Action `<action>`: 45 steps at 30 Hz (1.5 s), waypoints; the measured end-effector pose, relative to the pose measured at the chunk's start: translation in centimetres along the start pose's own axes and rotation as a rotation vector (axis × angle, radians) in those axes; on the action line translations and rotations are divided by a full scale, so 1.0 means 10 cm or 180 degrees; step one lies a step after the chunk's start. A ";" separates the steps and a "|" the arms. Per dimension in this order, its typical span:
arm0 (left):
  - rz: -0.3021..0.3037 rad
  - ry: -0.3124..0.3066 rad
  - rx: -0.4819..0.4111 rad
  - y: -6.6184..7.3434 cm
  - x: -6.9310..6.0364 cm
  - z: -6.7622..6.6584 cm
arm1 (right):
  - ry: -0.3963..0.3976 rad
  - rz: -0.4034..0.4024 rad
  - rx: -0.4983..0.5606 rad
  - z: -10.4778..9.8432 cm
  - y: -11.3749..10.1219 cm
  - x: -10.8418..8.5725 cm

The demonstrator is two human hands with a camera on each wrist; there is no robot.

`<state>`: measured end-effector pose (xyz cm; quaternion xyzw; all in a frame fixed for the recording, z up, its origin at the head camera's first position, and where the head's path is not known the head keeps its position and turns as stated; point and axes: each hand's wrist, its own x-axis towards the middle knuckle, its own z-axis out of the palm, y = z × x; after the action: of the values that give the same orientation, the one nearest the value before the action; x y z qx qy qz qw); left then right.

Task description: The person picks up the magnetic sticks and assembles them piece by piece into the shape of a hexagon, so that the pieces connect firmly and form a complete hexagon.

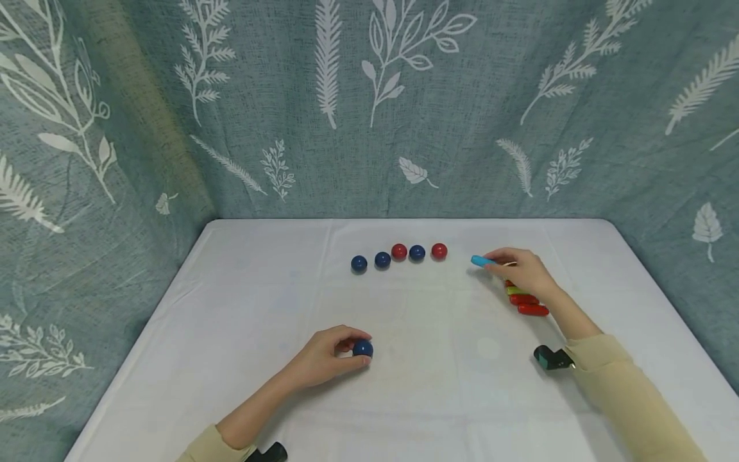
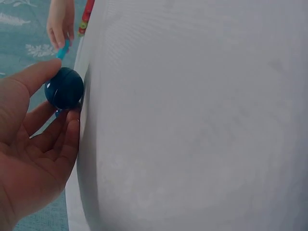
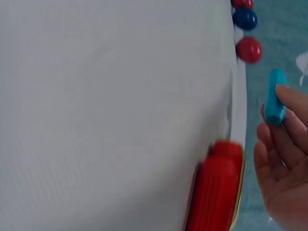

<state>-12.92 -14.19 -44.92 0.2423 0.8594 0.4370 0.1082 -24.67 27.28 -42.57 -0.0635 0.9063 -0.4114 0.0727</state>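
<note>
Between thumb and fingers my left hand (image 1: 329, 356) pinches a dark blue ball (image 1: 362, 348) near the middle of the table; whether the ball touches the cloth I cannot tell. My right hand (image 1: 522, 271) holds a short light-blue stick (image 1: 482, 261) by one end, raised above the far right of the table. In the right wrist view, the thumb presses on the side of this blue stick (image 3: 275, 98). Below that hand lie red sticks (image 1: 533, 310) and a yellow-green stick (image 1: 518, 290) side by side, partly hidden by the hand.
Along the back of the white table (image 1: 260, 308) runs a row of balls: a blue ball (image 1: 359, 264) at its left end, a red ball (image 1: 439, 251) at its right. A leaf-patterned green curtain (image 1: 358, 167) stands behind. Dark wrist devices (image 1: 553, 358) show at both sleeves.
</note>
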 end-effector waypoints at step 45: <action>-0.0009 0.0159 -0.0119 0.00 -0.01 0.06 | -0.1563 -0.1388 0.0489 1.32 -0.86 -0.44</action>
<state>-12.64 -13.88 -45.29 0.2280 0.8539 0.4587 0.0917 -17.43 12.76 -44.32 -0.3474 0.7932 -0.4568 0.2037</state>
